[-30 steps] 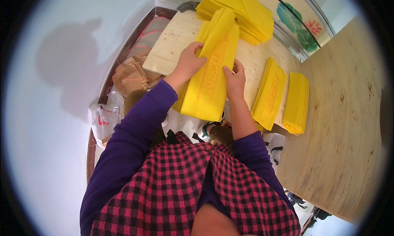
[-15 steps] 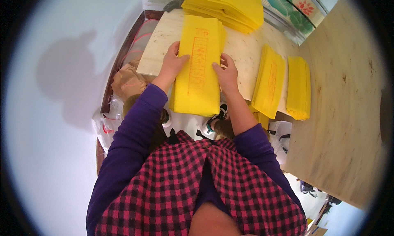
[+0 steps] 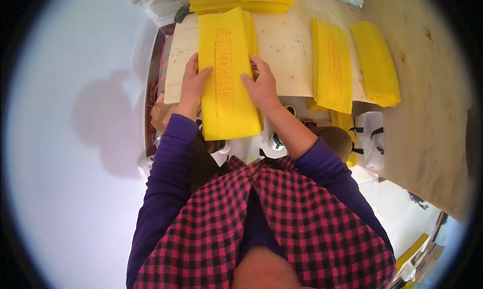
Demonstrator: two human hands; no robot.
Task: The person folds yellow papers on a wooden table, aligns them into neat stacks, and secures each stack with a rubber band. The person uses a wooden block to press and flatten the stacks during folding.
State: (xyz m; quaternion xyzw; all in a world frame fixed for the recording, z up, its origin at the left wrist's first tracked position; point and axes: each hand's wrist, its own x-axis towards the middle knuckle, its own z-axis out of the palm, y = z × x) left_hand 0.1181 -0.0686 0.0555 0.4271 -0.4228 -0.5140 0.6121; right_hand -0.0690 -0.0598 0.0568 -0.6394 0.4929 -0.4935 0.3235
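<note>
Between my two hands is a thick stack of long yellow paper sheets [image 3: 236, 98], with red printing down its top face. My left hand [image 3: 193, 83] grips its left edge, thumb on top and fingers curled at the side. My right hand [image 3: 261, 85] holds the right edge the same way, its thumb against the top sheet. The stack's far part lies over the pale wooden table, and its near end juts past the table's front edge above my lap. The fingers under the stack are hidden.
A larger yellow pile [image 3: 241, 0] lies at the table's back. To the right sit a printed yellow stack [image 3: 332, 63] and a plain one [image 3: 375, 63], overhanging the wooden table [image 3: 284, 63]. An upright wooden board [image 3: 422, 103] borders the right; a white wall [image 3: 65, 138] the left.
My view has shifted, so the table and side stacks appear higher. Both hands keep hold of the yellow stack, whose sheets look slightly more fanned along the right edge.
</note>
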